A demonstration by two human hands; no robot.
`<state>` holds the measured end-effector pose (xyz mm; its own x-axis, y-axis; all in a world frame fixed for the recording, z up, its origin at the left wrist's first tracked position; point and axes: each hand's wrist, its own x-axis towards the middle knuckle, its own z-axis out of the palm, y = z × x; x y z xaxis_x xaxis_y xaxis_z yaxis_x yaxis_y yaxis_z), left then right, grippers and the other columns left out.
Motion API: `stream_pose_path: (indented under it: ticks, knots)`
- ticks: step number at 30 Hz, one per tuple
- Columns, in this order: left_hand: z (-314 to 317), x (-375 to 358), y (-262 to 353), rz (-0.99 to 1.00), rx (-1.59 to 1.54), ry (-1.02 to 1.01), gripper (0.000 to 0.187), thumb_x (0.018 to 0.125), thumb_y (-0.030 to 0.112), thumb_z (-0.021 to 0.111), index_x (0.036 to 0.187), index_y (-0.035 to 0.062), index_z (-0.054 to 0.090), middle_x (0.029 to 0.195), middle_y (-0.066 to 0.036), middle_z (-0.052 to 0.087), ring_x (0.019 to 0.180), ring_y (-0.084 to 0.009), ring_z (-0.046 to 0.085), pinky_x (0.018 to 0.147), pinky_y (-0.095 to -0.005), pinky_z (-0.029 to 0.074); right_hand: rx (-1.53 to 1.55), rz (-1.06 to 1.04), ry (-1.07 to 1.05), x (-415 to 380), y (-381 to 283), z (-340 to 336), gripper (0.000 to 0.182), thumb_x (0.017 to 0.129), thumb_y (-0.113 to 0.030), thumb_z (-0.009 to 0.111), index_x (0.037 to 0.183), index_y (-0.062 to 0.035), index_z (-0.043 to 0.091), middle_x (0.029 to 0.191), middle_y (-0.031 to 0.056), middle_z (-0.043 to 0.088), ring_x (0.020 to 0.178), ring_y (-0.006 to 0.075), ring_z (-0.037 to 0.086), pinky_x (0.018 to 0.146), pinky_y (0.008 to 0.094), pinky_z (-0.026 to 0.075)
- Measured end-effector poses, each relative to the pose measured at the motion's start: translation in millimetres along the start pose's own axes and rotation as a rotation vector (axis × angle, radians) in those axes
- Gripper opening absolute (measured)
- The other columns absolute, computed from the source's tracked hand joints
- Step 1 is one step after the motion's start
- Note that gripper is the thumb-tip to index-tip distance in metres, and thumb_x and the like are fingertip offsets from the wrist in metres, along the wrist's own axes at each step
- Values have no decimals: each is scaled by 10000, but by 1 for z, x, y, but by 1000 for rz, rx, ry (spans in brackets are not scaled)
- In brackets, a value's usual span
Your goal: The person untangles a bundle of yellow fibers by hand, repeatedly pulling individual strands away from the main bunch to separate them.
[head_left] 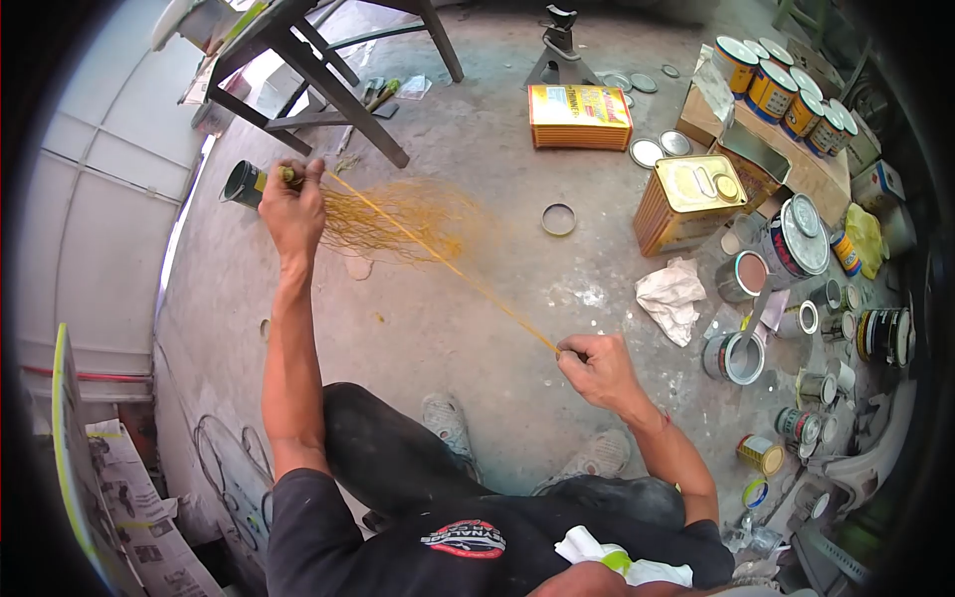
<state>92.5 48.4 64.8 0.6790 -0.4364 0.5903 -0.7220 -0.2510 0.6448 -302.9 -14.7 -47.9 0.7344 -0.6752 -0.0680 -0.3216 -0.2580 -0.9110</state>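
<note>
My left hand [295, 207] is raised at the left, its fingers closed round one end of a bundle of thin yellow strands [403, 221]. The rest of the bundle spreads rightward in a loose tangle above the floor. A taut yellow strand [463, 274] runs diagonally down from the left hand to my right hand [602, 373], which pinches its lower end between thumb and forefinger. Just behind my left hand, a dark open can [242, 184] shows at a tilt. Both forearms reach forward over my bent knees.
A wooden stool [323, 75] stands at the upper left. Rectangular thinner tins [580, 117] and a yellow-topped tin [696, 184] are at the upper right. A crumpled cloth [670, 300] lies beside several paint cans [734, 358]. A lid ring [559, 219] rests on the floor.
</note>
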Motion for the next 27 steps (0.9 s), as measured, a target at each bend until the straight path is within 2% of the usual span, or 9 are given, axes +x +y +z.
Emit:
stream_pose_path:
  ticks: [4,6,8,9,12,17,21,23,27]
  knots:
    - [-44,26,-92,-156,375,423,260,856,217,733,767,17,592,723,-29,632,624,-103,547,612,-257,451,-121,20,9,-12,30,-4,224,741,-190,592,815,-21,718,620,201,596,538,315,617,533,372,468]
    - [-63,33,-125,-209,492,559,268,852,228,735,759,17,599,725,-36,640,616,-110,558,611,-266,458,-304,198,-5,-18,85,-16,234,750,-214,587,790,-19,710,662,208,622,614,353,640,575,395,486]
    - [-73,26,-127,-234,324,328,254,863,233,727,797,20,607,725,-51,649,609,-114,569,597,-270,458,-288,216,26,-23,142,-29,263,765,-240,589,757,3,690,669,191,644,614,337,636,594,379,484]
    - [-50,10,-84,-203,115,101,209,889,207,701,863,30,592,740,-40,636,630,-100,555,588,-259,442,-288,215,19,-17,137,-32,263,765,-240,589,757,3,690,669,191,644,614,337,636,594,379,484]
    - [9,-29,-2,-86,-105,-469,145,915,131,662,925,43,547,767,2,580,679,-74,523,594,-239,420,4,197,85,16,84,-55,325,837,-275,583,766,29,676,697,159,656,644,260,625,614,342,469]
    - [40,-91,104,-55,-112,-930,199,869,153,718,842,51,549,659,15,536,614,-73,486,559,-258,413,124,-227,112,36,-14,-42,267,928,-223,585,963,26,677,874,97,686,803,140,619,715,285,465]
    - [49,-122,121,-80,-111,-1143,223,862,193,730,848,49,560,631,-13,551,586,-83,486,532,-278,416,323,-116,-91,46,-19,-21,300,946,-259,585,991,20,687,884,106,695,830,148,629,731,309,491]
    - [53,-132,118,-66,-139,-1132,229,863,203,730,850,48,563,633,-20,557,583,-84,486,527,-280,416,738,63,-430,50,-11,-11,337,977,-278,561,1042,31,679,903,80,693,837,122,617,726,280,484]
    - [55,-131,118,-119,-204,-1132,234,865,204,733,850,44,563,660,-11,577,598,-71,490,523,-270,412,841,59,-483,41,-12,-17,352,985,-276,557,1081,45,663,885,55,675,810,115,601,707,255,472]
